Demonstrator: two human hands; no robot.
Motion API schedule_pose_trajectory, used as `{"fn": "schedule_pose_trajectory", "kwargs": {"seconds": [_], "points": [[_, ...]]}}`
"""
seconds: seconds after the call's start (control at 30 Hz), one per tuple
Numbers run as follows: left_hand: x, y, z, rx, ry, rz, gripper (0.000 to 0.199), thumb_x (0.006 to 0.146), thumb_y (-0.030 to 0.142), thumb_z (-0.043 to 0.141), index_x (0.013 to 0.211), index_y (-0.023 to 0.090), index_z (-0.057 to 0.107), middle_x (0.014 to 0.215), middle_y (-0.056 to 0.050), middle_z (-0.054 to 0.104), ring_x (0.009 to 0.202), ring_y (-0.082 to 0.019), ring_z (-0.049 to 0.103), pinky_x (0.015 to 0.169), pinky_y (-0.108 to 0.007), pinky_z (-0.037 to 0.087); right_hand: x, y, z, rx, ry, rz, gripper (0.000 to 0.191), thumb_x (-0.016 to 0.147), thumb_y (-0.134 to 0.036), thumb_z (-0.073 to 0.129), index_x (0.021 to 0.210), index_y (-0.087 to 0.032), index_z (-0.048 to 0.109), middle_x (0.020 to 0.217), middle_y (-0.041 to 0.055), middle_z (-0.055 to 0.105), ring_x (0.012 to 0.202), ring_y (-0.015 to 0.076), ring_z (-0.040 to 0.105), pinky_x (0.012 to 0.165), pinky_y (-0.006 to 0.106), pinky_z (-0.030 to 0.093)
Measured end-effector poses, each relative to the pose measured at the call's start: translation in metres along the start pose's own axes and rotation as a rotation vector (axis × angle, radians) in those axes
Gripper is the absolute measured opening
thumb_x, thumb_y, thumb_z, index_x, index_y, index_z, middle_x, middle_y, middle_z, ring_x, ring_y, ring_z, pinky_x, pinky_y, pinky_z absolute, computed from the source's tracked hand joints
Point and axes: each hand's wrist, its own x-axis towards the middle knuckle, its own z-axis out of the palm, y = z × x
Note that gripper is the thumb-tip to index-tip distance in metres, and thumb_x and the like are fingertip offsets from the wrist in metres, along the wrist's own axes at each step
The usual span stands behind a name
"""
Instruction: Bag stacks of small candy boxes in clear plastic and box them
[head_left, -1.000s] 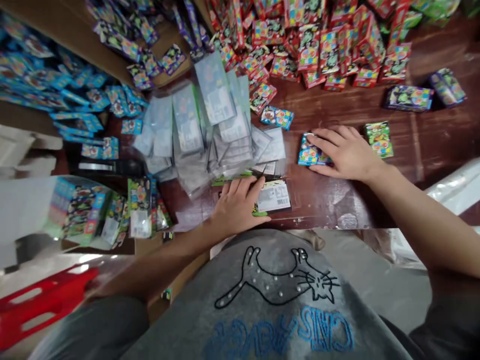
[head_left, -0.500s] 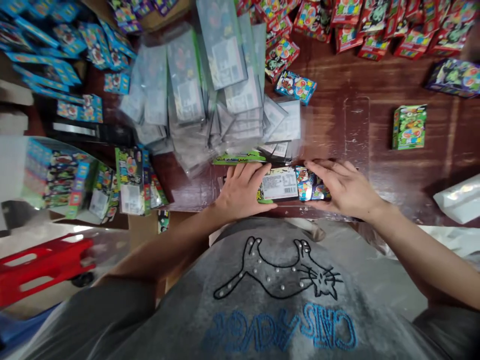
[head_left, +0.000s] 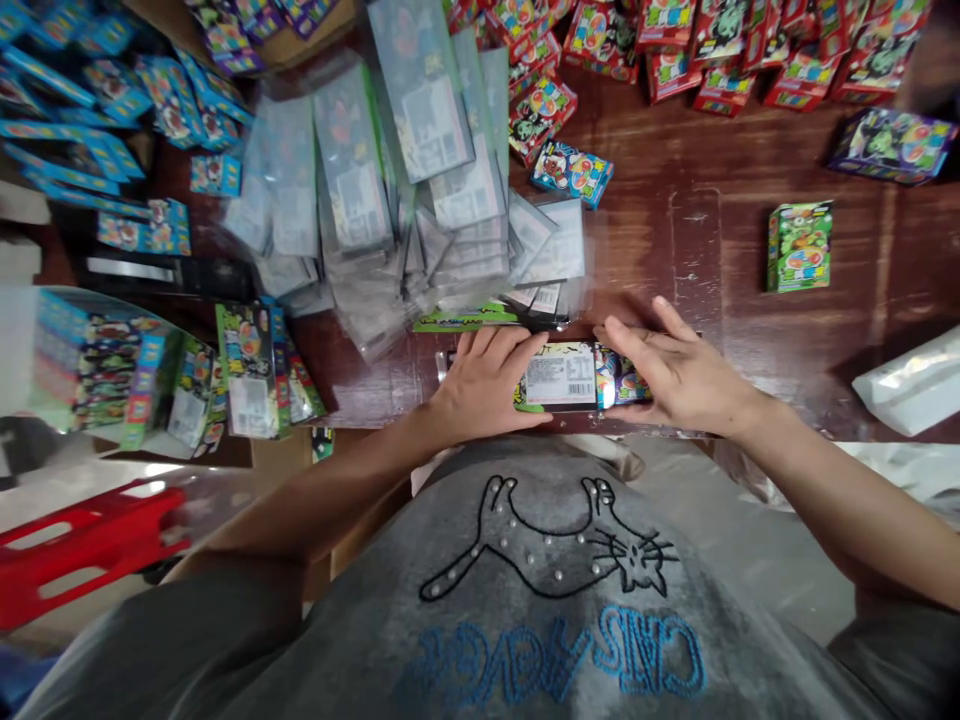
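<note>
A flat printed package (head_left: pixel 559 376) with a white barcode label lies lengthwise at the table's front edge. My left hand (head_left: pixel 487 386) is closed over its left end, thumb along the near side and fingertips on the far side. Small blue picture boxes (head_left: pixel 621 382) show at the package's right end, lined up with it. My right hand (head_left: pixel 686 385) grips these boxes between thumb and fingers, with one finger raised off them. My palm hides their outer end. Just beyond the package, a heap of clear plastic sleeves (head_left: pixel 420 270) holds labelled cards.
Blue boxes (head_left: pixel 169 100) are piled at the back left, red boxes (head_left: pixel 660 45) along the back. A green box (head_left: pixel 799 246) and a purple box (head_left: pixel 892 146) stand at right, near a white wrapped packet (head_left: pixel 911 382). Filled packs (head_left: pixel 251 370) stand at left above a red plastic stool (head_left: pixel 90 545).
The view has shifted slightly, so the table's contents appear further left. My right hand has come closer to the package, less of the blue boxes shows, and one right finger has lifted.
</note>
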Motion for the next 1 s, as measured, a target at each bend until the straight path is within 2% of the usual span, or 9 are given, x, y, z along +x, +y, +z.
{"fn": "schedule_pose_trajectory", "kwargs": {"seconds": [0.1, 0.17, 0.2, 0.3, 0.43, 0.6, 0.77, 0.9, 1.0], "points": [[0.001, 0.0, 0.001, 0.005, 0.003, -0.012, 0.106, 0.074, 0.059, 0.093, 0.163, 0.022, 0.049, 0.148, -0.019, 0.061, 0.137, -0.044, 0.055, 0.117, -0.058, 0.042, -0.005, 0.004, -0.014, -0.05, -0.026, 0.048, 0.123, 0.098, -0.073, 0.066, 0.177, -0.031, -0.018, 0.177, 0.021, 0.04, 0.16, 0.0452, 0.047, 0.134, 0.083, 0.017], [0.001, -0.001, 0.001, 0.003, 0.002, -0.024, 0.106, 0.074, 0.059, 0.093, 0.163, 0.021, 0.049, 0.148, -0.019, 0.062, 0.136, -0.044, 0.055, 0.118, -0.059, 0.042, -0.015, 0.01, -0.023, -0.077, -0.046, 0.114, 0.129, 0.087, -0.082, 0.071, 0.18, -0.034, -0.006, 0.182, 0.018, 0.031, 0.164, 0.0513, 0.036, 0.132, 0.087, 0.009], [0.001, -0.001, 0.001, 0.002, 0.003, -0.029, 0.106, 0.074, 0.059, 0.093, 0.163, 0.021, 0.049, 0.148, -0.019, 0.062, 0.136, -0.044, 0.055, 0.118, -0.059, 0.042, -0.02, 0.013, -0.025, -0.073, -0.055, 0.134, 0.129, 0.085, -0.083, 0.073, 0.18, -0.037, 0.0, 0.182, 0.0154, 0.033, 0.165, 0.0517, 0.034, 0.132, 0.087, 0.009], [0.004, 0.002, 0.002, 0.005, -0.002, -0.03, 0.109, 0.072, 0.061, 0.094, 0.163, 0.021, 0.049, 0.149, -0.019, 0.062, 0.135, -0.043, 0.055, 0.116, -0.059, 0.043, -0.03, 0.021, -0.021, -0.002, -0.043, 0.1, 0.111, 0.092, -0.074, 0.073, 0.178, -0.042, 0.012, 0.172, 0.0115, 0.051, 0.158, 0.0436, 0.048, 0.134, 0.08, 0.02], [0.008, 0.007, 0.002, 0.023, -0.019, 0.0, 0.106, 0.074, 0.063, 0.092, 0.162, 0.021, 0.051, 0.147, -0.018, 0.063, 0.135, -0.043, 0.055, 0.115, -0.056, 0.043, -0.021, 0.022, -0.004, 0.099, -0.013, 0.004, 0.096, 0.101, -0.056, 0.072, 0.178, -0.035, 0.02, 0.164, 0.0139, 0.06, 0.15, 0.0362, 0.058, 0.134, 0.071, 0.031], [0.011, 0.002, 0.005, -0.007, -0.01, 0.031, 0.108, 0.072, 0.062, 0.094, 0.162, 0.02, 0.051, 0.147, -0.018, 0.062, 0.135, -0.043, 0.054, 0.116, -0.056, 0.042, -0.009, 0.026, -0.004, 0.159, -0.025, -0.014, 0.093, 0.1, -0.05, 0.074, 0.177, -0.03, 0.026, 0.165, 0.0146, 0.059, 0.151, 0.0363, 0.058, 0.134, 0.07, 0.031], [0.011, -0.001, 0.013, -0.05, 0.051, 0.035, 0.11, 0.069, 0.058, 0.096, 0.162, 0.023, 0.05, 0.147, -0.017, 0.061, 0.135, -0.042, 0.054, 0.117, -0.057, 0.042, -0.005, 0.035, -0.005, 0.17, 0.034, -0.048, 0.089, 0.097, -0.046, 0.077, 0.173, -0.025, 0.036, 0.16, 0.0159, 0.062, 0.147, 0.0355, 0.06, 0.134, 0.07, 0.03], [0.01, 0.006, 0.016, -0.04, 0.093, -0.02, 0.105, 0.072, 0.057, 0.094, 0.16, 0.022, 0.05, 0.149, -0.017, 0.06, 0.134, -0.042, 0.054, 0.118, -0.058, 0.041, -0.002, 0.034, 0.0, 0.155, 0.084, -0.047, 0.089, 0.096, -0.05, 0.079, 0.172, -0.025, 0.038, 0.159, 0.0164, 0.063, 0.146, 0.036, 0.061, 0.134, 0.071, 0.03], [0.011, 0.011, 0.016, -0.022, 0.095, -0.04, 0.101, 0.075, 0.057, 0.093, 0.159, 0.02, 0.051, 0.149, -0.018, 0.06, 0.135, -0.043, 0.054, 0.118, -0.058, 0.041, 0.001, 0.032, 0.003, 0.149, 0.065, -0.042, 0.092, 0.097, -0.056, 0.078, 0.173, -0.025, 0.036, 0.164, 0.0177, 0.059, 0.151, 0.0376, 0.057, 0.134, 0.072, 0.029]]}}
